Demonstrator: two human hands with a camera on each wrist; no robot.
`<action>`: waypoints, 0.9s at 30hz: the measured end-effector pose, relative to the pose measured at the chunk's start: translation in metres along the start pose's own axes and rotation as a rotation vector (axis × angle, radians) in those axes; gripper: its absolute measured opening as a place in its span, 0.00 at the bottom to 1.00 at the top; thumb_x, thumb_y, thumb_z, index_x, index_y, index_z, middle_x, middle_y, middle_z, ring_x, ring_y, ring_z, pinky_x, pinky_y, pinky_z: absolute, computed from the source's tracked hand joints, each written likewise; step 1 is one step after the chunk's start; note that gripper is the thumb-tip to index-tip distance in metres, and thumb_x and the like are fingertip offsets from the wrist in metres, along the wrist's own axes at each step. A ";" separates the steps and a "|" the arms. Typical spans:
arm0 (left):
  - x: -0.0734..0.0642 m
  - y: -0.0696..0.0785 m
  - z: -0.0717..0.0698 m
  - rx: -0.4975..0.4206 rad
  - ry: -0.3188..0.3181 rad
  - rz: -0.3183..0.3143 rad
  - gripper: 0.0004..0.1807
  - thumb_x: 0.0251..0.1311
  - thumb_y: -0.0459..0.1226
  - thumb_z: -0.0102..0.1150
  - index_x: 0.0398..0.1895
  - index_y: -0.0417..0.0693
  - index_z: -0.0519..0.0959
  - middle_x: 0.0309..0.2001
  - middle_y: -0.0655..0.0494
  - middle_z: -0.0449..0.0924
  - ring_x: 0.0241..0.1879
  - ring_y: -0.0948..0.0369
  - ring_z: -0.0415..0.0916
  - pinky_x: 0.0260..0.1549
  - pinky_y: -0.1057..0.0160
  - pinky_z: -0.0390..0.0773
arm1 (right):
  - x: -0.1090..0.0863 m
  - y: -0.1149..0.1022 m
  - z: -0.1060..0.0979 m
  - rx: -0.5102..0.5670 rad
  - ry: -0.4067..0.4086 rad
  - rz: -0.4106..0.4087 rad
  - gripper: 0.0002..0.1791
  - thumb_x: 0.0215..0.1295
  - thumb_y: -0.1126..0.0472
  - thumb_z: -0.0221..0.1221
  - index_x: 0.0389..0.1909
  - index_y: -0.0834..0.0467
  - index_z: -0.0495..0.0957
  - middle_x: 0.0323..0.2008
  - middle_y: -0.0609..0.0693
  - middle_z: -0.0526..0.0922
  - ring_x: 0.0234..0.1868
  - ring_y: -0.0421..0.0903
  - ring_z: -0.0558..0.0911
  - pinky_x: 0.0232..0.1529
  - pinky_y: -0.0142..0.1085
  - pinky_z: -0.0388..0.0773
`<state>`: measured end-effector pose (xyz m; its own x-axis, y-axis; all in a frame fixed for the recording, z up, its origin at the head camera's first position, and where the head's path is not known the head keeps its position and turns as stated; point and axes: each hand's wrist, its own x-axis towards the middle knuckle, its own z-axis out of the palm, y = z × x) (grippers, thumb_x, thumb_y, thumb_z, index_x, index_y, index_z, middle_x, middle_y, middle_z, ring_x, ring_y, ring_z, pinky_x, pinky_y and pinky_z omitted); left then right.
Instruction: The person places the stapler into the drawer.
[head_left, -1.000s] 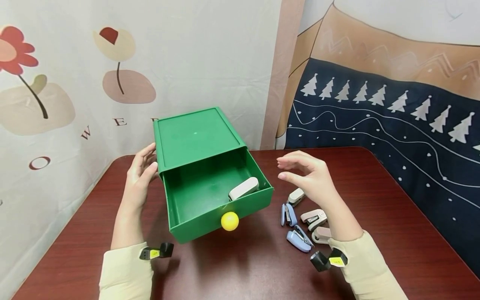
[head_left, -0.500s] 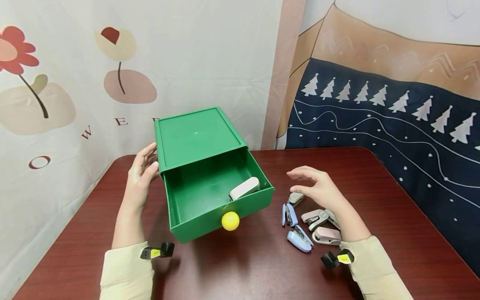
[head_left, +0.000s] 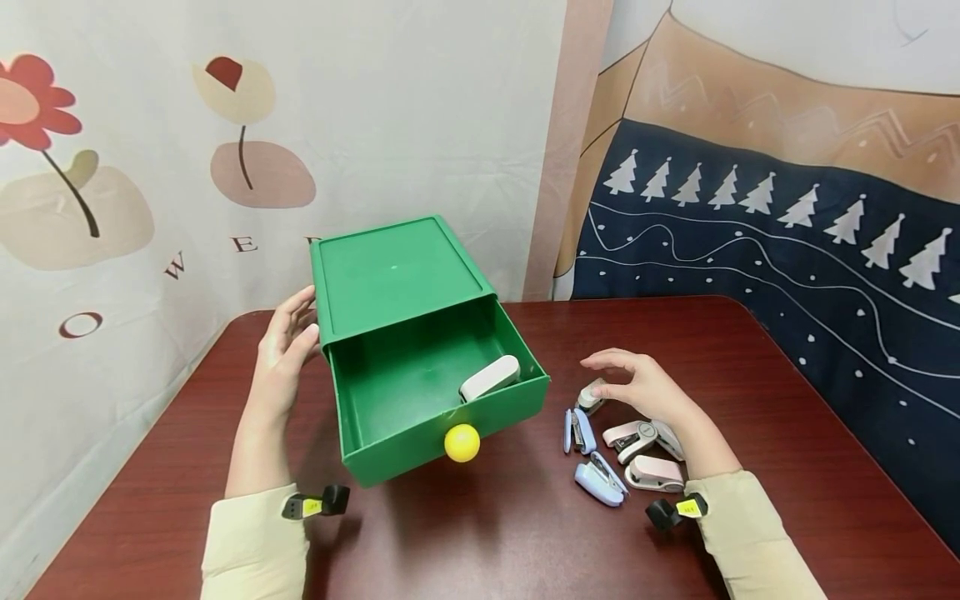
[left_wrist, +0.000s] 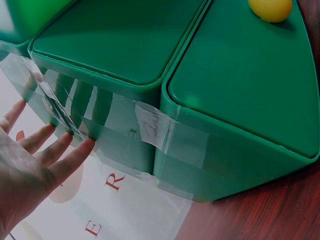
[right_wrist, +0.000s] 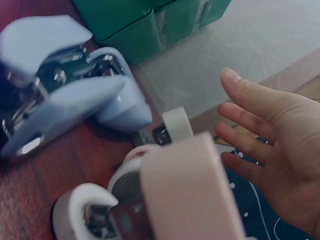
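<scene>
A green drawer cabinet (head_left: 397,275) has its top drawer (head_left: 401,375) pulled out, and one white stapler (head_left: 489,377) lies inside at the front right. At the cabinet's left side is my left hand (head_left: 281,358), its fingertips against the taped wall (left_wrist: 115,117) and its fingers spread. My right hand (head_left: 641,387) hovers right by a small white stapler (head_left: 590,400), thumb and fingers apart with nothing between them. Nearby lie two blue staplers (head_left: 600,482), a pink stapler (head_left: 654,473) and a pink-and-white stapler (head_left: 630,437), partly opened.
The yellow knob (head_left: 462,442) sticks out from the drawer front toward me. Beneath everything is a dark red wooden table (head_left: 480,533). Patterned cloth (head_left: 420,125) hangs close behind its back edge.
My right hand has come down and to the right, from beside the drawer to the small white stapler. The left hand stays at the cabinet's side.
</scene>
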<state>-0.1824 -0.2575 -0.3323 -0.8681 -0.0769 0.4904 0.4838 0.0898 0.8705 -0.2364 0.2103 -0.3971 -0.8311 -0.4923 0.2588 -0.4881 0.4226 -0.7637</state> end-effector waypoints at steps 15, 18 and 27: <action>-0.001 0.001 -0.001 0.019 0.000 -0.016 0.26 0.70 0.36 0.45 0.70 0.48 0.63 0.60 0.52 0.69 0.59 0.56 0.64 0.45 0.67 0.69 | 0.000 0.020 0.006 -0.035 -0.109 0.043 0.22 0.57 0.63 0.68 0.53 0.63 0.79 0.52 0.54 0.79 0.54 0.52 0.74 0.55 0.45 0.69; -0.001 0.002 -0.001 0.017 0.002 -0.016 0.26 0.70 0.36 0.45 0.70 0.48 0.63 0.59 0.53 0.69 0.59 0.55 0.64 0.45 0.67 0.69 | 0.000 0.019 0.007 -0.054 -0.121 0.034 0.21 0.57 0.63 0.67 0.52 0.63 0.80 0.51 0.53 0.80 0.53 0.52 0.75 0.54 0.43 0.70; -0.001 0.002 0.000 0.015 -0.003 -0.014 0.26 0.70 0.36 0.45 0.71 0.48 0.63 0.59 0.53 0.69 0.59 0.56 0.64 0.45 0.67 0.69 | 0.000 0.017 0.008 -0.069 -0.140 0.024 0.16 0.57 0.67 0.66 0.47 0.62 0.82 0.44 0.50 0.81 0.45 0.46 0.76 0.45 0.38 0.73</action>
<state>-0.1804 -0.2571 -0.3307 -0.8749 -0.0750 0.4784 0.4703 0.1040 0.8764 -0.2426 0.2115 -0.4147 -0.7997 -0.5809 0.1520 -0.4897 0.4845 -0.7249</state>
